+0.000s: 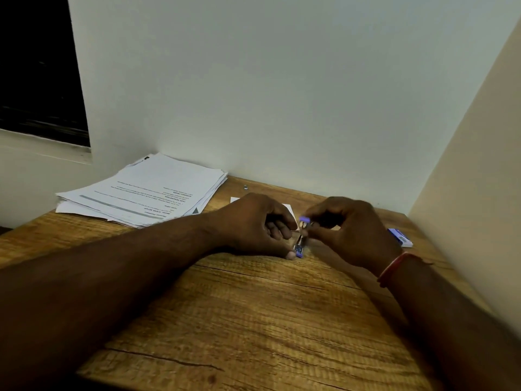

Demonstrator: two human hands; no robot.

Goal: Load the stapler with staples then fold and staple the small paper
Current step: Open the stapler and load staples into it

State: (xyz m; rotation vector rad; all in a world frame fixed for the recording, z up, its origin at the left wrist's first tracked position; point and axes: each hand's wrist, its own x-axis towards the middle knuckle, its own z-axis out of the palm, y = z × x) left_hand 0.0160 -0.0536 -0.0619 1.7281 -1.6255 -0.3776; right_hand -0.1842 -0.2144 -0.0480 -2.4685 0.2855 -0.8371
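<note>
Table [253, 320], left hand [253, 224] fingers curled, thumb tip on the stapler's [299, 246] near end, seemingly gripping its base, right hand [349, 230] pinching its raised purple top, paper [234, 200] just behind, staple box [400, 237] right, stack [146, 190] far left

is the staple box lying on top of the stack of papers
No, the staple box lies on the table at the far right, while the stack of papers sits back left.
</note>
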